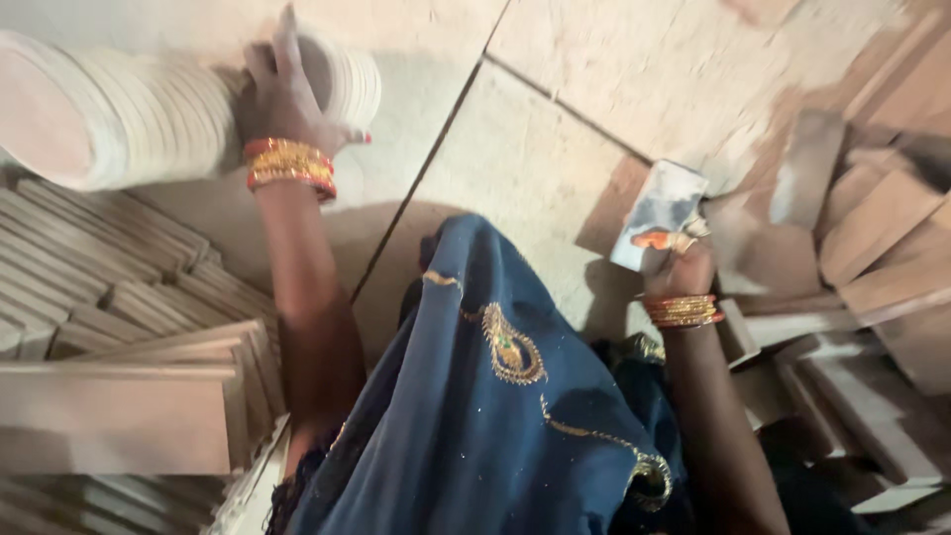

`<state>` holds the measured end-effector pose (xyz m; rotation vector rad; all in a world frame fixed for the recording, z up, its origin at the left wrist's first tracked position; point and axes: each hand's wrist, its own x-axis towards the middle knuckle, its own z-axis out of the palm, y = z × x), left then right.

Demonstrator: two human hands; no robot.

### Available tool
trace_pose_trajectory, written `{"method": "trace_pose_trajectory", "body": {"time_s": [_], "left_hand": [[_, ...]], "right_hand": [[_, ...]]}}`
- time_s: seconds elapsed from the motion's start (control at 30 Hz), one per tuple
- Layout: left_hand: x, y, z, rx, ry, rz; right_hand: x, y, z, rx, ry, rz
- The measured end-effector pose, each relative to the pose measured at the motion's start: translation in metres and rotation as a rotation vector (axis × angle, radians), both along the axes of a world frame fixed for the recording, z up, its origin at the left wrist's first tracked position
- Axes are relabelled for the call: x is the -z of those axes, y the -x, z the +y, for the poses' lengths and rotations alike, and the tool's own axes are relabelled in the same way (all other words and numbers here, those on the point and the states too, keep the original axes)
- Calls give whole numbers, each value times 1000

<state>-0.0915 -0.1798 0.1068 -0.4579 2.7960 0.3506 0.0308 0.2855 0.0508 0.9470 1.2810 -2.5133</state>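
The left hand [287, 94], fingers spread, presses into a long row of pale round wooden discs [149, 109] lying on its side on the beige stone floor [555, 149], parting the row. The right hand [679, 263] closes around a small whitish worn block [659, 213], held above the floor beside scattered flat wooden pieces [872, 228]. Stacked wooden slats [109, 287] lie under the left arm.

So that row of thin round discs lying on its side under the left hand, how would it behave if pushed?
The row of discs would probably roll, since it rests on curved edges. Being separate slices, it may fan apart where the left hand parts it. The discs look stiff, possibly brittle.
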Motion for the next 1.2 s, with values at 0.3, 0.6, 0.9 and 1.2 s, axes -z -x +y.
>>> {"method": "trace_pose_trajectory", "body": {"time_s": [0.3,0.6,0.9,1.2], "left_hand": [[-21,41,45,127,-203,481],[21,177,84,49,-650,608],[73,365,60,-219,-419,442],[109,490,38,-241,-115,-26]], "right_hand": [[12,118,-44,-170,-70,145],[38,244,-98,-512,-624,222],[43,213,-100,-514,-933,424],[15,212,-112,-562,-948,210]]}}
